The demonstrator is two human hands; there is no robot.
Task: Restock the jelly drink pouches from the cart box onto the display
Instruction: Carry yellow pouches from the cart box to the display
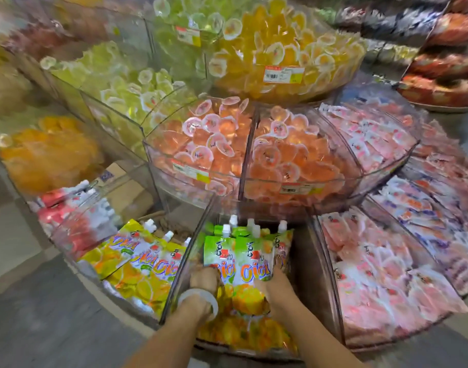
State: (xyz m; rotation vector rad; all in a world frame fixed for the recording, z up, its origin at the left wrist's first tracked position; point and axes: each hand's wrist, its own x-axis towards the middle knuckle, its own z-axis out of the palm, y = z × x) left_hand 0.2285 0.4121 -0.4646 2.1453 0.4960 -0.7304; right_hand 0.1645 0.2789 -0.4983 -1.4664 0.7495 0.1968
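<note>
Several green and orange jelly drink pouches (243, 256) with white spouts stand upright in a clear acrylic compartment (182, 264) at the bottom tier of the round display. My left hand (203, 278), with a white band at the wrist, grips the left side of the pouch bundle. My right hand (272, 286) grips its right side. More of the same pouches (251, 330) lie flat beneath the bundle. The cart box is not in view.
Yellow lemon pouches (137, 264) fill the compartment to the left, red pouches (76, 216) beyond them. Pink packets (381, 282) fill the right compartment. Upper tiers hold orange (227, 144), yellow (278, 49) and green (126, 83) jelly cups. A cardboard box (126, 187) sits behind.
</note>
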